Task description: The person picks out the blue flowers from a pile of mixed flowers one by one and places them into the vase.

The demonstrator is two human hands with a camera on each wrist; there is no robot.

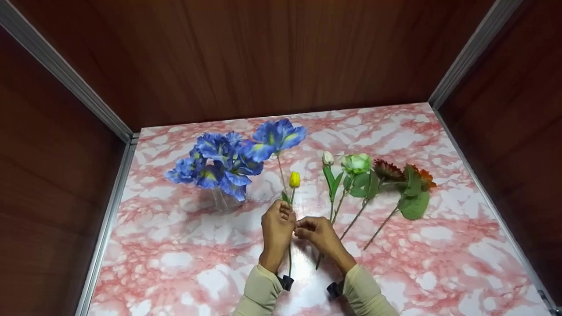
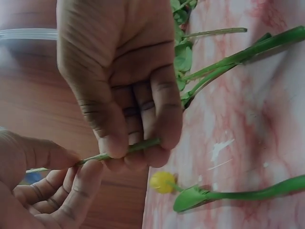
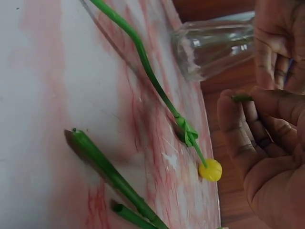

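Observation:
A blue artificial iris [image 1: 281, 136] stands out from my left hand [image 1: 277, 228], which pinches its thin green stem [image 2: 95, 157]. My right hand [image 1: 322, 237] pinches the same stem close to its cut end. In the left wrist view, the left hand [image 2: 57, 191] is nearer the blossom and the right hand [image 2: 124, 81] nearer the tip. A yellow tulip [image 1: 294, 179] with a green stem lies on the table beneath the hands. More blue irises [image 1: 219, 158] fill a clear glass vase [image 3: 209, 50] left of the hands.
Right of the hands lie a white tulip [image 1: 328, 158], a pale green flower [image 1: 356, 163], a dark red flower [image 1: 387, 169] and an orange flower [image 1: 426, 177], with stems towards me. The pink marbled table [image 1: 175, 281] is bounded by brown wood panels [image 1: 281, 57] and metal rails.

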